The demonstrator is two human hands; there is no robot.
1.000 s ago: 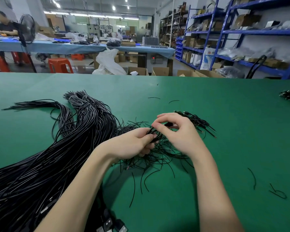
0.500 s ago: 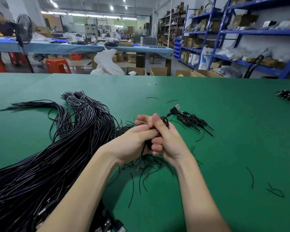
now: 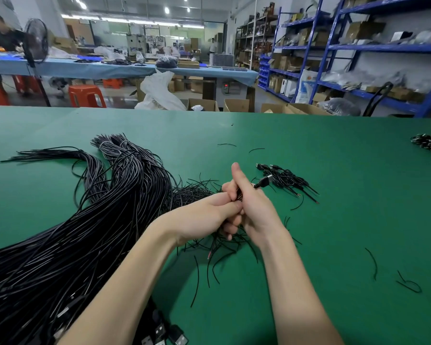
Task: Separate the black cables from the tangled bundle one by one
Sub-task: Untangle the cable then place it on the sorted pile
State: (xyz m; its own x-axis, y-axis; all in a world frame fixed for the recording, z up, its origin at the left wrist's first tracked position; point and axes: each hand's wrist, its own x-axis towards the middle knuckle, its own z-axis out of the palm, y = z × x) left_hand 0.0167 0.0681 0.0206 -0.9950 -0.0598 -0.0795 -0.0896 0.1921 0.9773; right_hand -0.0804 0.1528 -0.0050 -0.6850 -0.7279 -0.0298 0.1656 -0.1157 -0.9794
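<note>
One black cable (image 3: 263,182), its USB plug poking out, is gripped by the right hand (image 3: 253,207) and pinched by the left hand (image 3: 207,220) above the green surface (image 3: 334,195). One large tangled bundle (image 3: 72,232) lies left, one small separated pile (image 3: 286,179) right, perhaps ten cables; no writing is readable.

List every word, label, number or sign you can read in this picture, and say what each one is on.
None can be read.
White sack by the blue shelving: printed panel, too blurred to read.
Grey box under the far table: red lit digits, too small to read.
White plastic bag on the floor: faint print, illegible.
Cardboard boxes on the shelves: labels too blurred.
USB plug held by the right hand: no marking visible.
</note>
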